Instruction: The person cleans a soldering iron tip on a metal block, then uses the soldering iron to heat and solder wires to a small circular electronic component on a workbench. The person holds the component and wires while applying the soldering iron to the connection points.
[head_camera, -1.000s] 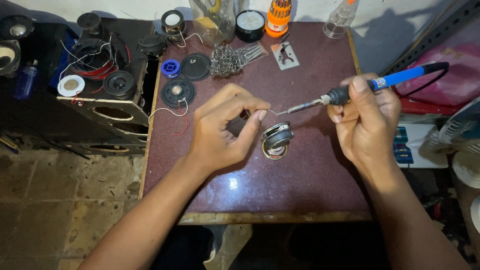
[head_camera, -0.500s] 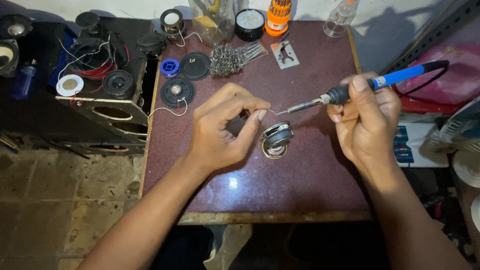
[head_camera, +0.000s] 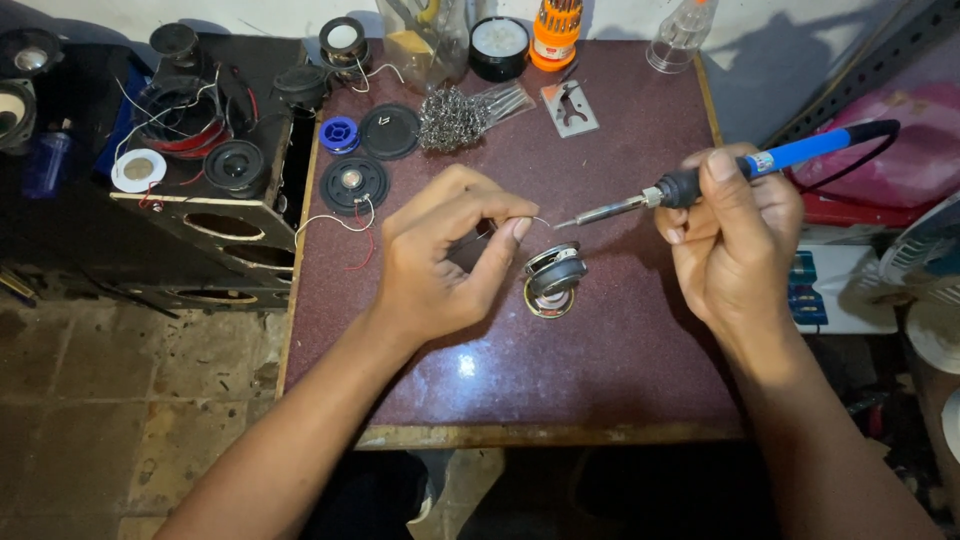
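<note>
Here the left hand pinches solder wire (fingertips closed), right hand's grip clenched around the soldering iron.

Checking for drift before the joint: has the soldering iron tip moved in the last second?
No. The soldering iron tip sits at the same spot above the small speaker on the table.

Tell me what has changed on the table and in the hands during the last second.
Nothing visibly changed. The left hand still pinches the thin wire, the right hand still holds the soldering iron with its tip near the wire, and the small speaker lies where it was.
</note>
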